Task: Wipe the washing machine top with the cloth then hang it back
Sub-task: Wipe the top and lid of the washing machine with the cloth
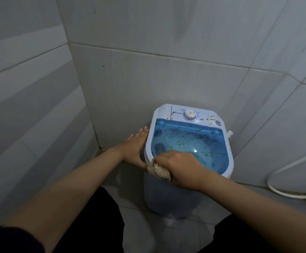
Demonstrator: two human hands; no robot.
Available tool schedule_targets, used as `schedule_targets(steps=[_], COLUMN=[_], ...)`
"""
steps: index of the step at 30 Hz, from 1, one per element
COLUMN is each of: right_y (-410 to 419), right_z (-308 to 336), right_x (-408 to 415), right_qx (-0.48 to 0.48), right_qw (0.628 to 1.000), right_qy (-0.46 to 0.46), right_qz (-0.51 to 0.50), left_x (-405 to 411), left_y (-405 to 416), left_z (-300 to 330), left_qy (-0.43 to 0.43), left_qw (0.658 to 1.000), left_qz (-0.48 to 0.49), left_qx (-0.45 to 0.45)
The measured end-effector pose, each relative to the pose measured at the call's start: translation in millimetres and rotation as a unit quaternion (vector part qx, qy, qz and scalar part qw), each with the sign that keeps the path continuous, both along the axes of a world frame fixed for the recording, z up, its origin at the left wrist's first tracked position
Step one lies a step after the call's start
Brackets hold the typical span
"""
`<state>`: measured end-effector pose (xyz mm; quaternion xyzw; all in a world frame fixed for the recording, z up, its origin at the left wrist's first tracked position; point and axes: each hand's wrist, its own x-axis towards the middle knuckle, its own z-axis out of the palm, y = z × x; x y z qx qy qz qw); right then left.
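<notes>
Cloth (159,171): bunched in right hand (183,170), pressed at near-left rim of washing machine top (190,143), likely for wiping. Left hand (135,147): flat, fingers straight, bracing machine's side.

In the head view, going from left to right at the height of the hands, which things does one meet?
left hand → cloth → right hand → blue lid of the washing machine → white hose by the right wall.

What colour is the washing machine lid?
Translucent blue lid, seen in the head view.
</notes>
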<state>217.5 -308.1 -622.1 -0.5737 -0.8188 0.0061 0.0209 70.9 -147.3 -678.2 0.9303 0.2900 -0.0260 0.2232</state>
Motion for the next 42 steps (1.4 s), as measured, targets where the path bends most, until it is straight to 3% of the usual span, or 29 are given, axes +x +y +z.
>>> schedule_targets(steps=[6,26,29,33,38,42], right_y=[-26,-77,-87,-95,-66,-20], right_z=[1,17,16,19,20,20], right_x=[10,63,74,105,149,174], right_qx=[-0.024,-0.081,-0.045,0.039,0.165,0.194], right_qw=[1.000,0.996,0.996,0.967,0.900,0.861], right_qy=[-0.001,-0.024,0.036,0.169,0.277,0.303], right_qz=[-0.013,-0.040,-0.069,-0.188,-0.292,-0.359], left_x=[-1,17,21,20,21,23], left_y=[-8,-46,-49,-51,-53,-52], left_z=[15,36,32,22,21,21], left_qy=[0.045,0.056,0.062,0.041,0.027,0.024], left_qw=[0.999,0.998,0.997,0.997,0.998,0.999], left_qz=[0.006,0.030,0.044,0.057,0.050,0.045], left_qx=[-0.001,0.000,-0.007,0.005,0.015,0.016])
